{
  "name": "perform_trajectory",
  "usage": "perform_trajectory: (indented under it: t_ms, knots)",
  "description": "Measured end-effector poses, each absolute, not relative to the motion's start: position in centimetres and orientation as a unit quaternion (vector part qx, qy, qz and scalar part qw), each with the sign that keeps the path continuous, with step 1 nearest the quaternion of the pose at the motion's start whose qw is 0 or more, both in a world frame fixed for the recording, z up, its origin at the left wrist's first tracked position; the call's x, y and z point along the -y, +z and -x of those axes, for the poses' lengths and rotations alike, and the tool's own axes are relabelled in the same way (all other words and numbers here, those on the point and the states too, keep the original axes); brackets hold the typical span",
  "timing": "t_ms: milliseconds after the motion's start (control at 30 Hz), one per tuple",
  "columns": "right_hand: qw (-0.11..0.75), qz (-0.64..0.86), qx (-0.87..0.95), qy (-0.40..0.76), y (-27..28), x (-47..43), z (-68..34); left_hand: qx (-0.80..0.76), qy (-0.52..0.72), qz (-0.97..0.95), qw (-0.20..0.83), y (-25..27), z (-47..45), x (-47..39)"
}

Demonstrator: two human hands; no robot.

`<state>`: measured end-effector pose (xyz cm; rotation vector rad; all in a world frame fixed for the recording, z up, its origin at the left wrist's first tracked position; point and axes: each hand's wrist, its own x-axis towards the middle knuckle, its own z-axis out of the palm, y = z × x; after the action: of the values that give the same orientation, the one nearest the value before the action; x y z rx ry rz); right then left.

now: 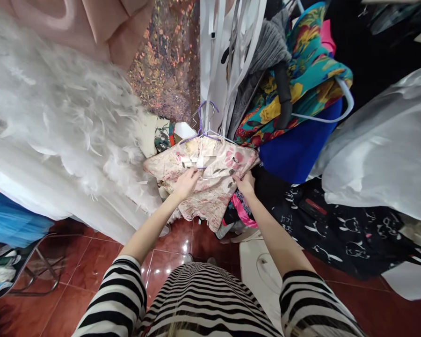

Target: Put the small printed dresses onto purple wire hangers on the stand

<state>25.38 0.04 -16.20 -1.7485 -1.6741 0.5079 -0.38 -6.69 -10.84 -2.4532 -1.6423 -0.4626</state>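
Note:
A pale pink floral blouse point(210, 194) hangs in front of me on a purple hanger point(200, 117), with its neckline spread at the top. My left hand point(187, 183) pinches the fabric just below the middle of the neckline. My right hand point(245, 183) grips the blouse at its right side, thumb on top of the cloth. Fingertips of both hands are partly hidden by the fabric. Several white straps point(228, 61) hang down behind the hanger's hook.
White feathered clothing point(73, 107) fills the left, beside a sequinned dress point(168, 61). At right hang a colourful floral garment point(294, 84), a royal blue cloth point(294, 154) and a black printed bag point(344, 234). A white stool-like surface point(261, 267) stands near my right leg on red tiles point(80, 267).

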Motion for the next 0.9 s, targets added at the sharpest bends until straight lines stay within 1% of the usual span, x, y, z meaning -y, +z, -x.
perform_trajectory:
  t_ms: [100,167,233,367,433,500,533,567,633,667,733,800,900]
  knots:
    - [0.282,0.709,0.604,0.232,-15.2,0.1,-26.0,0.568,-0.191,0.797,0.074,-11.8,1.9,7.6]
    - [0.266,0.706,0.614,0.230,-14.7,-0.1,-26.4,0.595,-0.197,0.775,0.081,-12.1,2.7,8.1]
    - [0.247,0.697,0.635,0.224,-14.5,-0.5,-26.7,0.616,-0.175,0.762,0.097,-11.8,3.3,8.3]
    - [0.156,0.695,0.659,0.242,-14.1,-0.8,-26.6,0.606,-0.086,0.782,0.118,-10.5,3.7,7.8]
    - [0.081,0.668,0.676,0.301,-13.4,-0.4,-26.2,0.592,-0.053,0.797,0.113,-10.2,3.8,7.5]
    - [0.032,0.574,0.722,0.385,-12.3,0.1,-25.4,0.598,-0.042,0.793,0.104,-10.2,3.9,7.5]
    - [0.041,0.510,0.751,0.419,-11.6,0.3,-24.9,0.610,-0.045,0.785,0.098,-10.4,4.0,7.6]
    - [0.085,0.447,0.777,0.435,-10.8,0.4,-24.4,0.623,-0.050,0.775,0.090,-10.6,4.1,7.7]
    - [0.224,0.366,0.797,0.425,-9.2,0.2,-23.6,0.642,-0.060,0.761,0.069,-11.0,4.5,8.0]
    - [0.279,0.352,0.790,0.418,-8.5,0.0,-23.3,0.646,-0.063,0.758,0.057,-11.2,4.7,8.1]
    - [0.341,0.363,0.769,0.401,-7.2,-0.5,-23.1,0.651,-0.073,0.755,0.034,-11.2,5.1,8.2]
    - [0.373,0.398,0.764,0.346,-6.3,-0.9,-23.4,0.661,-0.086,0.746,0.016,-10.9,5.7,8.2]
    - [0.411,0.438,0.781,0.171,-5.6,-1.2,-24.2,0.664,-0.074,0.743,-0.029,-10.0,6.6,8.3]
